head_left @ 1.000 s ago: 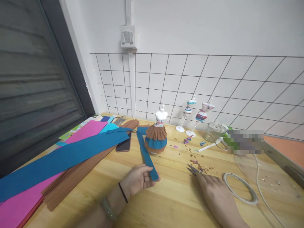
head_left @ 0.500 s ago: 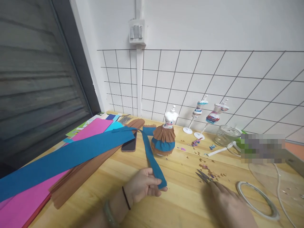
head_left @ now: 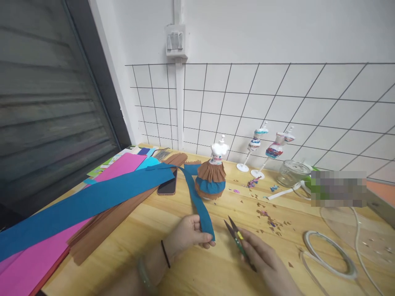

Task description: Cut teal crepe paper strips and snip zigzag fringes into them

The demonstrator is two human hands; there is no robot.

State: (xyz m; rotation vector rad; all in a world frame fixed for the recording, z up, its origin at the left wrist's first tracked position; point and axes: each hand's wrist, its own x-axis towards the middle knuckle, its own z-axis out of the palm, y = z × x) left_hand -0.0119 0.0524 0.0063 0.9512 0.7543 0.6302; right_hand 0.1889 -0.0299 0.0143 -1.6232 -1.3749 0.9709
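A wooden tabletop [head_left: 185, 277] runs back to a white wall [head_left: 277, 33]; nearest, the right hand [head_left: 262, 257] is closed round the handles of small scissors [head_left: 238, 243], their dark blades slightly parted and apart from the cloth; the left hand [head_left: 194, 232] has its fingers curled, thumb pressed on the lower end of a narrow blue strip [head_left: 199, 201], which runs back just left of a small dress form [head_left: 211, 185] in a tiered brown and blue skirt; at the left a wide blue sheet [head_left: 92, 205] overlies brown sheets [head_left: 108, 230] and pink sheets [head_left: 46, 259], its far end partly over a phone [head_left: 167, 187]; at the right lie a white ring of tape [head_left: 351, 272] and brown scraps [head_left: 273, 224]; farther back, two more dress forms [head_left: 274, 152] stand near a glass jar [head_left: 293, 174]; behind them a wire grid [head_left: 290, 63] spans the wall, a switch box [head_left: 175, 41] above its left part.
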